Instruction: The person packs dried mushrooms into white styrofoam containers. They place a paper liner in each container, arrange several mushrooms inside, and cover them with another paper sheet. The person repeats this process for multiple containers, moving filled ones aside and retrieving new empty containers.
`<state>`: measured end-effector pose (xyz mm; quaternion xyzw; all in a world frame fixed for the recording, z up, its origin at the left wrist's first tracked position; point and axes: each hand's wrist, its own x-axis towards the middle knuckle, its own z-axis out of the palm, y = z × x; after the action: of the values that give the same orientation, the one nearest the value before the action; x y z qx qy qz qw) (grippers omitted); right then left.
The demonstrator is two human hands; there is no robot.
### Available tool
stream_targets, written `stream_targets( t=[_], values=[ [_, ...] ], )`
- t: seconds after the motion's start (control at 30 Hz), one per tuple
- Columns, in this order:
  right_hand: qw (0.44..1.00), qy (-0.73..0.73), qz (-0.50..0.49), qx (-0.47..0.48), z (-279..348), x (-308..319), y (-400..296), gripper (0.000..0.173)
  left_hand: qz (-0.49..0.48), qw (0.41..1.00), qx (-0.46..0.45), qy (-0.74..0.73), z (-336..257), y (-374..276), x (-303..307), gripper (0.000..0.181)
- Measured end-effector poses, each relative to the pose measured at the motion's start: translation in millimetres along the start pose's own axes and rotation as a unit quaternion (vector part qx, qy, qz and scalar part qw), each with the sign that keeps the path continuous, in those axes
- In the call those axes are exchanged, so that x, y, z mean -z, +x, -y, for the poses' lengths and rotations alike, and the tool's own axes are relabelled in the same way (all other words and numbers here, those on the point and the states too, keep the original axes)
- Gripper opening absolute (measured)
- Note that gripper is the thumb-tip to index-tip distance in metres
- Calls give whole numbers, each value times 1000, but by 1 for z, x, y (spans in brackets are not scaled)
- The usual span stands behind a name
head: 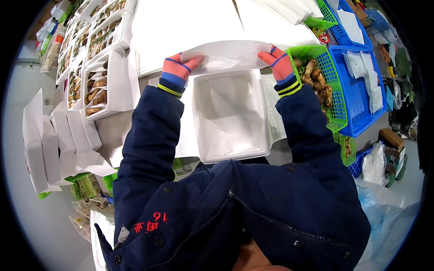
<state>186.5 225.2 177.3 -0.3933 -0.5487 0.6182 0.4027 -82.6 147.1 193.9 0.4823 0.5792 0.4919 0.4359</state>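
A white foam sheet (227,56) is stretched between my two hands, its upper edge bowed. My left hand (179,69), in a pink and blue striped knit glove, pinches the sheet's left end. At its right end, my right hand (278,64) grips it in a matching glove. Just below the sheet lies a white foam box (230,115) with a pale lining and no mushrooms in it. Beyond my hands are large stacked white sheets (186,23). A green plastic basket (334,91) holding brown mushrooms (317,81) stands beside my right hand.
Foam boxes (115,84) packed with mushrooms fill the left side, with more paper-lined boxes (52,159) below them. To the right, a blue plastic basket (359,98) holds white packets (371,81). Scissors (323,38) with red and yellow handles lie at the upper right.
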Motion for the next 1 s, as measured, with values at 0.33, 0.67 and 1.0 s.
stream_targets(
  t=[0.33, 0.67, 1.0],
  values=[
    [998, 50, 36, 10, -17, 1, -6, 21, 46, 984, -39, -170, 34, -14, 23, 24],
    [954, -237, 22, 185, 2, -8, -56, 36, 43, 975, -147, 163, 13, -52, 8, 28],
    [597, -694, 361, 178, -76, -30, -167, 9, 372, 602, -228, 669, 74, -165, -68, 7]
  ],
)
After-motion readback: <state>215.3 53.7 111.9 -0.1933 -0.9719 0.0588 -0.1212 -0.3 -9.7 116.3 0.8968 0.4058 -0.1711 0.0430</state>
